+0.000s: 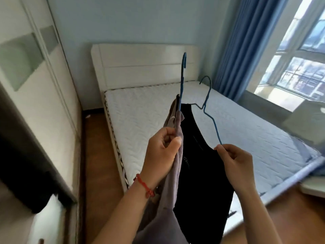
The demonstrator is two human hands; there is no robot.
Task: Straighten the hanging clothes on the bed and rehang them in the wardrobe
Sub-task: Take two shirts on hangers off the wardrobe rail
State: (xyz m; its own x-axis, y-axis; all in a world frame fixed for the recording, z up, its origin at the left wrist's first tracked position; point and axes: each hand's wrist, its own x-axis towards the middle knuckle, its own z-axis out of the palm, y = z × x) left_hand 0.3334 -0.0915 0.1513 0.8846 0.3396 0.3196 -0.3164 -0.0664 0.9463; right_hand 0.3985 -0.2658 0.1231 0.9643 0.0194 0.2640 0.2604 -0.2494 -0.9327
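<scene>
Hands (162, 152) (235, 162) raised — fingers pinching hangers (210, 113)

A pale blue wall (123, 20) filled the upper centre of the frame. Below it stood a cream headboard (146, 64) and a bare white quilted mattress (246, 134), reaching toward the lower right. Blue curtains (246, 46) hung at the upper right beside a large gridded window (302, 67), through which bright daylight fell on the sill. Brown wooden floor (98, 155) ran along the bed's left side. White sliding doors (with frosted greenish panels) (35, 71) took up the left edge of the frame.
</scene>
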